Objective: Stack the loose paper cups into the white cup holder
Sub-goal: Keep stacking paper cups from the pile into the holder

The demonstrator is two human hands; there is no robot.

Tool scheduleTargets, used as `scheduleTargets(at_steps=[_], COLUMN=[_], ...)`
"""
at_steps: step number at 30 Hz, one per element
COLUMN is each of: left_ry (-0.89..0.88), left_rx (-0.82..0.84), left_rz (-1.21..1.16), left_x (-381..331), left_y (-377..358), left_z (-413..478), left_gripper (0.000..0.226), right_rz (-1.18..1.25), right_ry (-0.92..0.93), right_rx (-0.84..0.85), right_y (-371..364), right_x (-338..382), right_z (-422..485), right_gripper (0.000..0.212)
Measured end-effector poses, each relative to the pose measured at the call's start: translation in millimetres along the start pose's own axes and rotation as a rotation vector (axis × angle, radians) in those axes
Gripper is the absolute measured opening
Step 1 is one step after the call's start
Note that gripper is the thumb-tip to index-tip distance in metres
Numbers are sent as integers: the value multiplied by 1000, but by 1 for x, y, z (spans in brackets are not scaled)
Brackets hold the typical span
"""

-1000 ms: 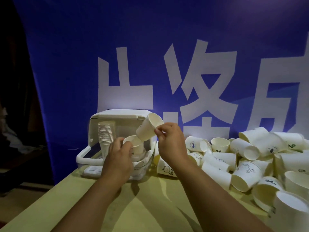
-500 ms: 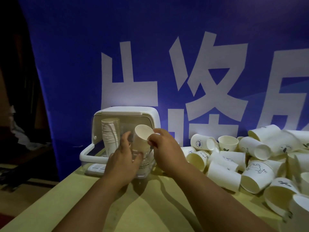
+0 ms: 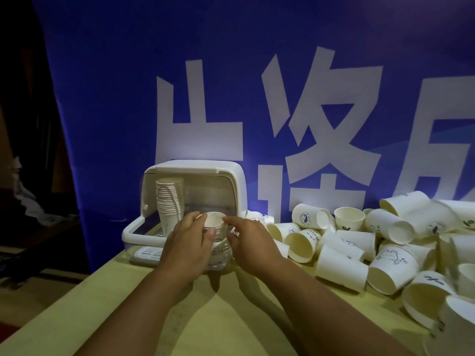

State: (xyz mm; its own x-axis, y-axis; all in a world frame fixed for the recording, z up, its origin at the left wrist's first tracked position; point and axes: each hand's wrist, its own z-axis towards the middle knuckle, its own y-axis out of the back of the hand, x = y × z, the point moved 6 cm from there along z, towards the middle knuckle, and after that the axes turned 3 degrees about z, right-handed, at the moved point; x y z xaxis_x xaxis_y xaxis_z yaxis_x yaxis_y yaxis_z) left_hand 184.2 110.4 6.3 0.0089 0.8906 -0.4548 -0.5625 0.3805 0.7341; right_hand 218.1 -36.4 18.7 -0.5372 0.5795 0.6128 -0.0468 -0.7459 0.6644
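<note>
Where left hand [image 3: 189, 242] grips, cup stack [image 3: 214, 223] obscured

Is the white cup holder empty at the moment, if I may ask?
No, a tall stack of cups stands inside the white cup holder, at its left side.

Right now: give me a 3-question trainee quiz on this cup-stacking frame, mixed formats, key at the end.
1. True or false: the tall cup stack stands inside the white cup holder.
2. On which side of the holder do the loose paper cups lie? A) left B) right C) on top
3. What do the left hand and right hand grip between them?
Key: 1 true; 2 B; 3 the short cup stack.
</note>
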Motion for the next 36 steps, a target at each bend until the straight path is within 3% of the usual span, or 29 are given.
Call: scheduleTargets(at_steps=[7,10,13,17,19,21,25,30,36], left_ry=[-223,-299,-365,-222,-141,-37,198,253,47], left_rx=[-268,-140,36,240,295,375,490,407,17], left_rz=[85,18,46,-26,-109,-276,-675,-835,-685], left_x=[-43,-72,-92,-91,-85,-79,-67,-61,-67], left_y=[19,4,-20,-48,-57,-67,-80,-72,-11], left_z=[-12,-25,-38,-47,-45,-43,-43,-36,-24], left_gripper=[30,27,40,59,58,50,37,20,12], right_rz=[-99,-253,-434,-540,-563,-618,-550,-532,-437], right_ry=[-55,-179,-293,-466,-513,-521,-568,-555,-353], right_rx=[-151,-90,11,234,318,401,377,349,216], right_y=[53,82,113,131,132,130,132,139,165], right_x=[-8,-24,-47,-78,-87,-96,-108,-103,-60], right_z=[3,3,-3,-14,-19,-23,-25,-25,-24], right_gripper=[8,14,33,58,67,69,61,63,36])
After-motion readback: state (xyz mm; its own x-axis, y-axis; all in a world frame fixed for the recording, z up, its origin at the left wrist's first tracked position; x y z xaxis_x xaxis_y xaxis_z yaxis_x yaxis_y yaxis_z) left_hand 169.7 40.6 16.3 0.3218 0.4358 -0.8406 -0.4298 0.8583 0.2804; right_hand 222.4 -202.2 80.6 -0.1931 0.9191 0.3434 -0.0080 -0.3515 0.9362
